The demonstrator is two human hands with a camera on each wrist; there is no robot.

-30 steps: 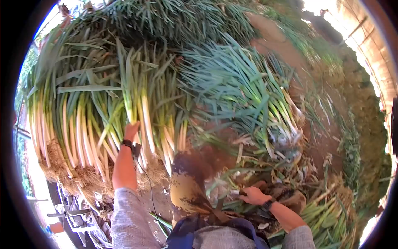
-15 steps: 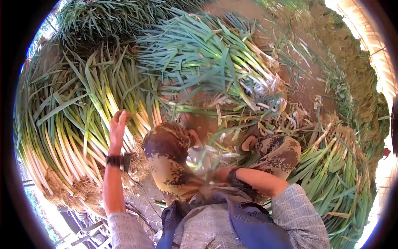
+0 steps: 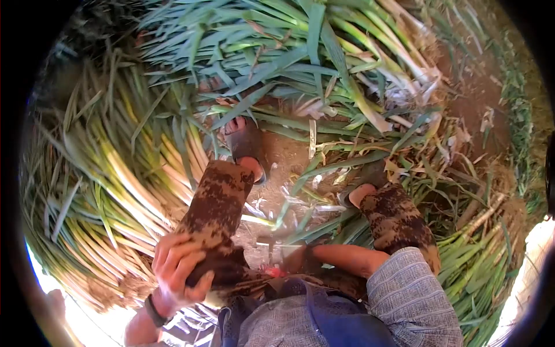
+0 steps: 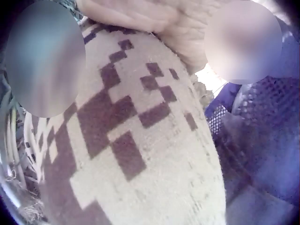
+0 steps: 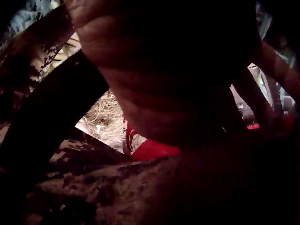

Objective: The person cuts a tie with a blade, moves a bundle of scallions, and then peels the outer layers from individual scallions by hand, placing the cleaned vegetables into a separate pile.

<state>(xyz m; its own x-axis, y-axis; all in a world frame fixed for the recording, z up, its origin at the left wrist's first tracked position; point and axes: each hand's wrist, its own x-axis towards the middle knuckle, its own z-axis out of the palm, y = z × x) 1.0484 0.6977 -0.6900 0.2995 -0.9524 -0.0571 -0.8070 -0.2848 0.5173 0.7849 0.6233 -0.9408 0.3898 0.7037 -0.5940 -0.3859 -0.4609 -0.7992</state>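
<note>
My left hand (image 3: 176,269) rests on the camouflage trouser leg (image 3: 217,199), its fingers spread over the cloth around the thigh. In the left wrist view its palm edge (image 4: 145,16) lies along the top of that patterned cloth. Beside it, long green onions (image 3: 124,168) with pale stems lie in a wide heap. Shadow covers my right hand (image 3: 293,260), which is low between the legs near the lap. The right wrist view shows this hand (image 5: 112,65) dark above the trousers, near something red (image 5: 154,150); I cannot tell whether the fingers hold it.
A second pile of green onions (image 3: 277,52) lies ahead, roots to the right. More leafy stalks (image 3: 480,272) lie by the right leg. Peeled skins and trimmed leaves (image 3: 324,162) litter the ground between the sandalled feet (image 3: 245,141).
My left hand has left the onion stems, drawn back and come down on the thigh. My right hand has moved inward from beside the right leg to the lap. The view has tipped downward.
</note>
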